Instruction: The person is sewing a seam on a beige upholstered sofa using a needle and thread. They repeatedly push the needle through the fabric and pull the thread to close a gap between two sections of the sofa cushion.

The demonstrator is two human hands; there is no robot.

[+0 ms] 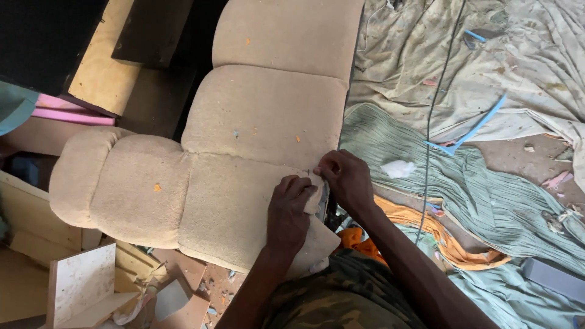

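A beige upholstered cushion piece [244, 140] with padded sections lies across the middle of the view. My left hand [289, 210] presses down on the fabric near its right edge, fingers curled on the cloth. My right hand [342, 178] pinches the fabric edge right beside it, at the seam. The two hands touch each other at the cushion's corner. A dark object sits just under my right hand, mostly hidden.
Pale green pleated cloth [487, 201], orange cloth [426, 231] and a stained sheet [518, 67] cover the floor at right, with a black cable [434, 109] and blue strips [472, 128]. Wood panels and boards [79, 286] lie at left, pink foam [67, 109] behind.
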